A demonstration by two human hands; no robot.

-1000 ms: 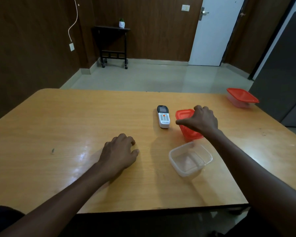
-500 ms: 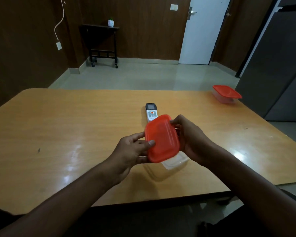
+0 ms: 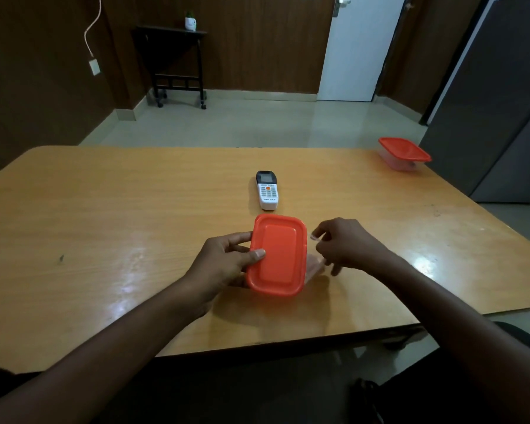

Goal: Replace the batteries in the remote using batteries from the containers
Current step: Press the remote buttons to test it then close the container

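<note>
Remote [image 3: 268, 191], white with dark screen, lies untouched; left hand [image 3: 224, 264] grips red-lidded container [image 3: 276, 255], right hand [image 3: 346, 244] loosely curled.

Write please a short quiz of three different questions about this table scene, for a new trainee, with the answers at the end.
1. True or false: the remote lies face up on the table, with no hand touching it.
2. Which hand grips the red lid? A) left hand B) right hand C) both
3. Fill in: the second container, near the far right corner, is ____ with a red lid.

Key
1. True.
2. A; the thumb lies on top. The right hand is beside it, apart from the lid.
3. Closed.
</note>
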